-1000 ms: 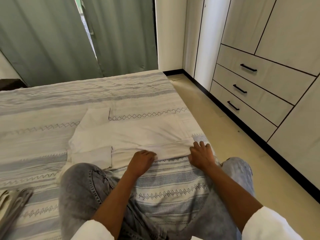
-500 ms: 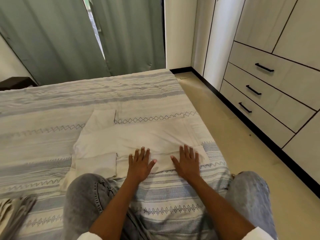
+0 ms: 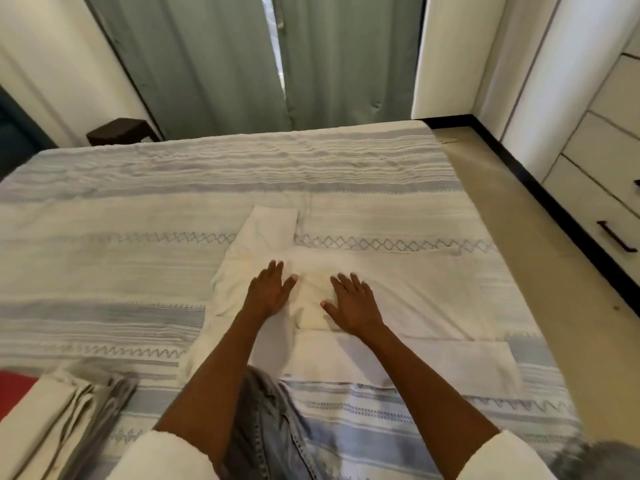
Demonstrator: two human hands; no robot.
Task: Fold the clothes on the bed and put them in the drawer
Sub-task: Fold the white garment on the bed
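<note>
A white garment lies spread flat on the striped bed, one sleeve pointing toward the far side. Its near hem is folded over into a band. My left hand presses flat on the cloth left of centre, fingers straight. A little to its right, my right hand also lies flat on the garment with fingers spread. Drawers with black handles stand along the right wall.
Folded grey and cream clothes sit at the bed's near left corner beside something red. My knee in blue jeans rests on the bed. A floor strip runs between bed and drawers. Green curtains hang behind.
Both hands slid forward from the folded hem up onto the middle of the garment, staying flat. My view shifted forward and left, so the drawers now sit at the right edge.
</note>
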